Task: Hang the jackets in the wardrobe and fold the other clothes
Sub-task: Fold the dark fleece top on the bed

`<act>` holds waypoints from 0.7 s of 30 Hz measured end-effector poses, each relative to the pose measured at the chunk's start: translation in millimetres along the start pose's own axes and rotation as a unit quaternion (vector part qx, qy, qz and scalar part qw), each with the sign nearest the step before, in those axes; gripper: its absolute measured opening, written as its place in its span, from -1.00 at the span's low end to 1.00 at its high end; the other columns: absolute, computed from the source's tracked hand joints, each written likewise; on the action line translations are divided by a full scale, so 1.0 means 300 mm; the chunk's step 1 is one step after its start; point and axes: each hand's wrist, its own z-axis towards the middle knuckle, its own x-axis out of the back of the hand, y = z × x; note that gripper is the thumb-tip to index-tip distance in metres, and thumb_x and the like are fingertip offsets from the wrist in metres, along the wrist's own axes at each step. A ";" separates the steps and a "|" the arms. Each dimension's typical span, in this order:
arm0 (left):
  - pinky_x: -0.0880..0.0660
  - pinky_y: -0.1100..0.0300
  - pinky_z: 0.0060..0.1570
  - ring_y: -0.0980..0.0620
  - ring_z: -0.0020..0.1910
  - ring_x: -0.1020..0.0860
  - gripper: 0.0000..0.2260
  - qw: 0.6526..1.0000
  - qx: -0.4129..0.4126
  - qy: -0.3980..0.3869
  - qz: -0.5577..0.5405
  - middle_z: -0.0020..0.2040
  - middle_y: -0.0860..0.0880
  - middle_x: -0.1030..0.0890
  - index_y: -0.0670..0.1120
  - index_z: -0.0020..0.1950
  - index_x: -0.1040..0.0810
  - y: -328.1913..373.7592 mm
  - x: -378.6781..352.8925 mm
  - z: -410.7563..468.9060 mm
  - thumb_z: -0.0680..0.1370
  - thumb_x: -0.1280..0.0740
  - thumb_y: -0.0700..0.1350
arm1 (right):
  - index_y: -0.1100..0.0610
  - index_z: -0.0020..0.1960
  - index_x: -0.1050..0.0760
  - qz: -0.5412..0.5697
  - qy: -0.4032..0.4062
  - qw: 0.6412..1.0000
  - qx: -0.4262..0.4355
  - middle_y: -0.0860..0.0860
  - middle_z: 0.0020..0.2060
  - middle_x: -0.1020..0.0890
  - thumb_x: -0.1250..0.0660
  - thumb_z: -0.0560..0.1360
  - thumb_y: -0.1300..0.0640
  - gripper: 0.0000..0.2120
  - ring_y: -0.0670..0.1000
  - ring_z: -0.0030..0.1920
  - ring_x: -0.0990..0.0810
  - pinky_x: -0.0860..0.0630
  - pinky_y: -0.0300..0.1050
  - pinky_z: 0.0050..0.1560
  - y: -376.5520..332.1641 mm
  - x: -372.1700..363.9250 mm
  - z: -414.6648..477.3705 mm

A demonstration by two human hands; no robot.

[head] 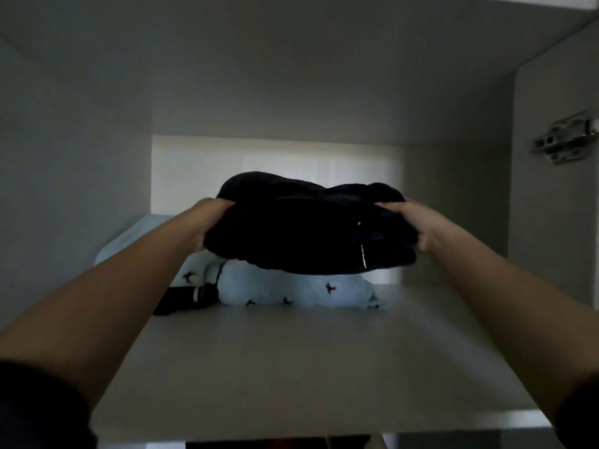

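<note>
- You held a folded black cloth bundle (308, 228) at frame centre, one hand at each end, inside a white wardrobe compartment.
- Your left hand (207, 222) gripped the bundle's 9 o'clock end. The fingers were wrapped round the edge and mostly hidden by the cloth.
- Your right hand (411, 226) gripped the 3 o'clock end, with the fingers together and clamped on the fabric and the thumb on top.
- The bundle sat above a pale blue garment with small dark prints (291, 290), which lay on the white wardrobe shelf (275, 367) at 6 o'clock of the bundle. Can't tell whether the two touched.
- A black item with a white stripe (184, 296) lay on the shelf, touching the printed garment's 9 o'clock side.
- A plain light blue folded piece (129, 238) lay further back, at 9 o'clock of the bundle and partly behind your left forearm.
- A metal door hinge (564, 137) was on the side wall at 2 o'clock.
- Dark sleeve cuffs (39, 409) showed at the bottom corners, with both forearms bare.
- The picture was dim and the bundle's folds were hard to read.
</note>
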 end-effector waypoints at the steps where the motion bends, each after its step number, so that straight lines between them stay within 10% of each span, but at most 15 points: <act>1: -0.53 0.15 -0.30 -0.06 -0.21 -0.64 -0.65 1.000 -0.016 0.015 0.012 -0.12 -0.17 -0.66 -0.27 0.24 -0.49 0.011 -0.001 0.075 0.52 -0.36 -0.12 | 0.17 0.28 -0.46 0.002 0.004 1.000 0.004 0.19 -0.05 -0.65 -0.34 0.51 0.24 -0.66 0.10 -0.22 -0.66 -0.60 -0.10 -0.37 0.002 -0.009 0.076; 7: -0.52 -0.01 0.03 -0.23 0.15 -0.55 -0.35 0.991 -0.003 0.094 0.096 0.28 -0.30 -0.49 -0.33 0.43 -0.26 -0.089 -0.024 0.471 0.52 -0.39 0.02 | 0.26 0.22 -0.53 -0.045 0.049 0.997 -0.024 0.20 -0.06 -0.65 -0.36 0.51 0.24 -0.71 0.13 -0.22 -0.65 -0.62 -0.08 -0.21 0.166 -0.064 0.500; 12: -0.32 0.05 0.27 -0.23 0.34 -0.39 -0.57 0.951 0.089 0.075 0.286 0.40 -0.30 -0.37 -0.32 0.44 -0.29 -0.369 -0.059 0.622 0.66 -0.12 -0.08 | 0.26 0.16 -0.52 -0.223 0.091 0.965 -0.104 0.11 -0.19 -0.60 -0.48 0.42 0.16 -0.64 -0.01 -0.34 -0.56 -0.38 -0.33 -0.60 0.458 -0.077 0.647; 17: -0.36 0.07 0.27 -0.19 0.31 -0.43 -0.61 0.936 0.081 0.081 0.334 0.36 -0.28 -0.42 -0.28 0.39 -0.37 -0.314 -0.045 0.664 0.61 -0.12 -0.13 | 0.32 0.23 -0.49 -0.216 0.122 0.968 -0.040 0.25 0.05 -0.60 -0.36 0.46 0.33 -0.66 0.12 -0.18 -0.58 -0.53 -0.09 -0.17 0.466 -0.048 0.717; 21: -0.30 -0.01 0.32 -0.20 0.40 -0.32 -0.45 0.865 0.016 0.077 0.495 0.46 -0.22 -0.28 -0.16 0.49 -0.19 -0.270 -0.051 0.682 0.54 -0.19 -0.02 | 0.26 0.39 -0.33 -0.507 0.089 0.856 -0.048 0.25 0.22 -0.50 -0.26 0.52 0.13 -0.53 0.22 0.14 -0.54 -0.49 -0.07 0.05 0.407 -0.072 0.721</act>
